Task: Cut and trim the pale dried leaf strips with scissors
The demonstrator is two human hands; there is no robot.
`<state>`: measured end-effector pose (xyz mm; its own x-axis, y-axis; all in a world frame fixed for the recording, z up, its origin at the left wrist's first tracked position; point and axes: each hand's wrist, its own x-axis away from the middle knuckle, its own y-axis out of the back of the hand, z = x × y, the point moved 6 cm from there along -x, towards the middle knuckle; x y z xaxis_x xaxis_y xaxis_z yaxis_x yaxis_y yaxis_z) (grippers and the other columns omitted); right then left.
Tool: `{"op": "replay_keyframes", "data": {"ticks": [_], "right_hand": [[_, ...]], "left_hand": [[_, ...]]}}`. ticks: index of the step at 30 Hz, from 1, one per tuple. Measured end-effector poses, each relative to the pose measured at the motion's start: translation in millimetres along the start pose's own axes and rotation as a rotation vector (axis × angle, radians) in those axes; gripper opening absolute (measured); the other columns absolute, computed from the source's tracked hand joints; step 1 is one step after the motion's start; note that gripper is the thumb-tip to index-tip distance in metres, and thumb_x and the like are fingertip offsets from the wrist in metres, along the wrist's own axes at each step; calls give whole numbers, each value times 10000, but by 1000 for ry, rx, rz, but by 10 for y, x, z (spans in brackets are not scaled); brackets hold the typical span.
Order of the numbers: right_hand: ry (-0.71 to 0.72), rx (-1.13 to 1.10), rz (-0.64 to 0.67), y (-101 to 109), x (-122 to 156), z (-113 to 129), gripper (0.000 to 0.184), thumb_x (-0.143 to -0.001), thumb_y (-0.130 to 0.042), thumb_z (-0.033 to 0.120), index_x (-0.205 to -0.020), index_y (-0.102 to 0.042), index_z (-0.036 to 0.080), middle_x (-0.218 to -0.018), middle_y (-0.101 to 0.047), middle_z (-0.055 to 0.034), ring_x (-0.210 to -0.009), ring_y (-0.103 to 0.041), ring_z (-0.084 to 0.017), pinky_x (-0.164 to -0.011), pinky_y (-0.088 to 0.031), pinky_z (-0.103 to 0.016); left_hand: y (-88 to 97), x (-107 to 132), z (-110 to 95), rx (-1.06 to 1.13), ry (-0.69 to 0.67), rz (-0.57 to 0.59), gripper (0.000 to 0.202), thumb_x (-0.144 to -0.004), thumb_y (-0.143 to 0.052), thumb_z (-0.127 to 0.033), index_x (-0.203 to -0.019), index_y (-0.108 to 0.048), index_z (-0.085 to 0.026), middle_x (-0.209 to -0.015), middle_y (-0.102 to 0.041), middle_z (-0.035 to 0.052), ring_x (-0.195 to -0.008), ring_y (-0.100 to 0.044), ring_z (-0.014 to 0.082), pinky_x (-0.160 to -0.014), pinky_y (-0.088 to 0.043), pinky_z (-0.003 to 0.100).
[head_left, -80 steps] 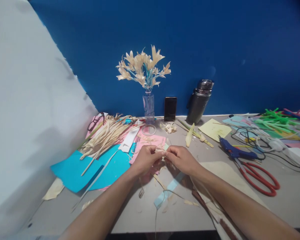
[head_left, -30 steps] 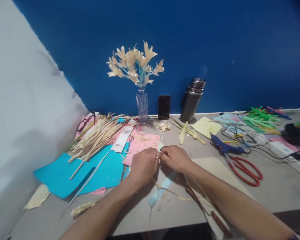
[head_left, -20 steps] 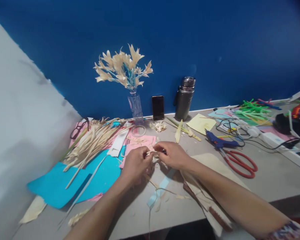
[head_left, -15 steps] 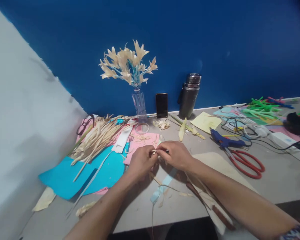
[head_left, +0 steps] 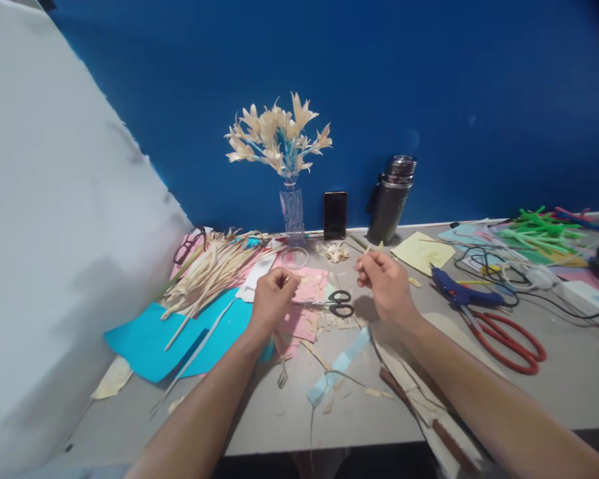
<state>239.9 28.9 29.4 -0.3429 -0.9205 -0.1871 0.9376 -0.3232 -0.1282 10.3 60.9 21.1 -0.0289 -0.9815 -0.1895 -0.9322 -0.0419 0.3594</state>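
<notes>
My left hand [head_left: 273, 294] is closed in a pinch over the pink paper [head_left: 303, 326]; whatever is between its fingertips is too small to name. A short way off to the right, my right hand [head_left: 387, 287] is raised with thumb and fingers pressed together, and its contents cannot be made out. Between the two hands lie small scissors [head_left: 340, 309] with black handles, apart from both. Scraps of dried husk surround them on the paper. A light blue strip [head_left: 339, 366] lies nearer to me.
Dried husk strips [head_left: 204, 276] cover blue sheets [head_left: 154, 342] at left. Behind stand a bottle [head_left: 293, 216] of husk flowers, a phone [head_left: 335, 214] and a flask [head_left: 390, 199]. A blue glue gun [head_left: 459, 289], red-handled scissors [head_left: 516, 342] and green stems [head_left: 542, 229] lie at right.
My hands were together at the fingertips and have moved apart, left hand to the left, right hand up and right. The small black-handled scissors now show between them. The view has shifted slightly.
</notes>
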Motion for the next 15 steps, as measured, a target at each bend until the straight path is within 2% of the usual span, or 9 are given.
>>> {"op": "replay_keyframes", "data": {"ticks": [3,5,7,8,10,12,15], "right_hand": [[23,-147,-10,24,-22,64,242,-802,-659,412,-736,-559,201,-670,-548,27,-515,-421,-88,-498,-413,-227],[-13,-97,140,-80,15,32,232,-798,-667,404,-744,-584,194,-663,-566,24,-503,-432,-83,-488,-414,-223],[-108,69,402,-254,102,-95,225,-791,-676,396,-786,-641,173,-674,-612,1,-522,-500,-95,-483,-421,-218],[-156,144,474,-303,140,-170,238,-777,-693,400,-817,-666,167,-683,-632,-9,-546,-534,-106,-480,-425,-213],[-198,164,479,-323,162,-262,297,-791,-692,441,-868,-697,155,-743,-666,-33,-605,-578,-109,-508,-442,-197],[-303,66,497,-343,189,-333,420,-819,-648,548,-854,-707,133,-745,-683,-56,-584,-585,-104,-499,-441,-193],[-472,-161,679,-457,319,-352,550,-804,-623,655,-864,-715,115,-759,-704,-86,-619,-633,-130,-566,-496,-230]], "left_hand": [[168,-126,122,3,1,-102,195,-760,-602,-334,-662,-579,-168,-567,-552,-30,-553,-510,107,-544,-399,214],[195,-159,145,40,12,-101,186,-758,-606,-340,-694,-595,-165,-589,-570,-23,-568,-529,114,-547,-415,216],[148,-146,96,113,0,-43,170,-752,-612,-330,-739,-620,-161,-633,-599,-11,-612,-563,126,-576,-450,225],[108,-123,52,154,-15,-5,158,-749,-613,-316,-766,-636,-160,-667,-617,-3,-641,-579,133,-598,-468,232],[20,-57,-44,213,-42,66,141,-738,-605,-263,-818,-667,-164,-744,-645,10,-676,-595,138,-634,-490,247],[-57,17,-123,219,-61,112,156,-721,-590,-207,-830,-696,-176,-823,-663,20,-696,-601,137,-653,-497,255],[-143,102,-239,215,-137,145,133,-693,-608,-188,-758,-724,-185,-892,-667,45,-838,-622,174,-710,-505,264]]}}
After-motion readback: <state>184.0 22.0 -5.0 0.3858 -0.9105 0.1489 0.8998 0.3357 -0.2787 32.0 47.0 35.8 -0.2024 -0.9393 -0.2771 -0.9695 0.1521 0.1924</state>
